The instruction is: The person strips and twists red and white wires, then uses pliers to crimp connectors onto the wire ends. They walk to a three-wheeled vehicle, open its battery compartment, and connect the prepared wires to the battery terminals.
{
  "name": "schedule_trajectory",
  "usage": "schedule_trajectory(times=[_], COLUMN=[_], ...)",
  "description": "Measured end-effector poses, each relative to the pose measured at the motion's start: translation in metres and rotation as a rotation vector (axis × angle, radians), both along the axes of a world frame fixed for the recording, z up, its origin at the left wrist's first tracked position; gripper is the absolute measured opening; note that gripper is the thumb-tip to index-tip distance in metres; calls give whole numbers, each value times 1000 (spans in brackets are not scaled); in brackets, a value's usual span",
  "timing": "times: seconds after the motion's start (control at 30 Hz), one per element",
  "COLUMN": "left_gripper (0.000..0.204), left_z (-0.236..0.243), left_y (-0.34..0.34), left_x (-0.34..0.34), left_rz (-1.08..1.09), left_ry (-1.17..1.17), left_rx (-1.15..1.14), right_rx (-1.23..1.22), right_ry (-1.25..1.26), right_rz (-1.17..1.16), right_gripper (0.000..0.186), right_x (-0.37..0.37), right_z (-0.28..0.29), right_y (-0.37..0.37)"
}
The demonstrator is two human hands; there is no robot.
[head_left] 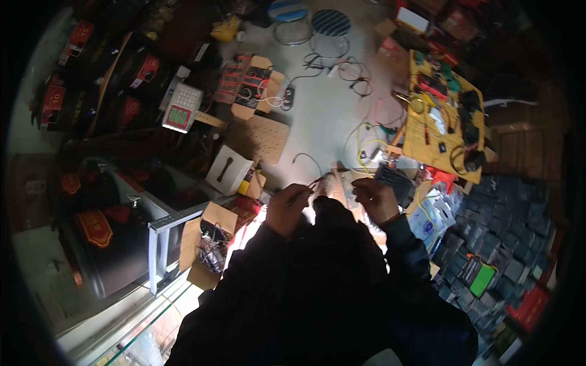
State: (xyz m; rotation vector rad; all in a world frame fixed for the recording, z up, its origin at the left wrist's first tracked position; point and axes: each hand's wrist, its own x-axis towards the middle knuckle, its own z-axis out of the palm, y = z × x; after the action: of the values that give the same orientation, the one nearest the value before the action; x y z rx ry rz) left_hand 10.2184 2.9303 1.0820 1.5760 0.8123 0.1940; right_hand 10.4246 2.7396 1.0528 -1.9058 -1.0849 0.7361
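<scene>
My left hand (288, 207) is raised at the lower middle, its fingers closed on a thin dark reddish piece, perhaps a wire (315, 182). To its right my right hand (376, 200) has its fingertips pinched; whatever they hold is too small to make out. Between and beyond the hands lies a pale, light-brown surface (337, 186), partly hidden by my dark clothing. A black case (394, 182) sits beside my right hand. An open white box (227, 169) stands beyond my left hand.
A cluttered yellow mat (421, 140) is at the right, above stacked dark blocks (488, 226). Loose cables (357, 73) lie on the floor (308, 122). A keypad scale (182, 108), a metal frame (160, 244) and a carton of cables (207, 244) are at the left.
</scene>
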Motion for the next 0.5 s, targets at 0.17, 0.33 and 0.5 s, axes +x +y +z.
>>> schedule_trajectory(times=[0.17, 0.33, 0.5], left_gripper=[24, 27, 23], left_z=[-41, -116, -252], left_y=[58, 113, 175], left_x=[82, 158, 250], left_rz=[166, 376, 363], left_ry=[-7, -39, 25], left_rx=[-199, -449, -569], right_rx=[-153, -263, -430], right_ry=[202, 360, 283], right_rz=[-90, -154, -122], right_gripper=[25, 24, 26], right_x=[94, 178, 274], right_z=[-39, -104, -203], right_y=[64, 139, 222])
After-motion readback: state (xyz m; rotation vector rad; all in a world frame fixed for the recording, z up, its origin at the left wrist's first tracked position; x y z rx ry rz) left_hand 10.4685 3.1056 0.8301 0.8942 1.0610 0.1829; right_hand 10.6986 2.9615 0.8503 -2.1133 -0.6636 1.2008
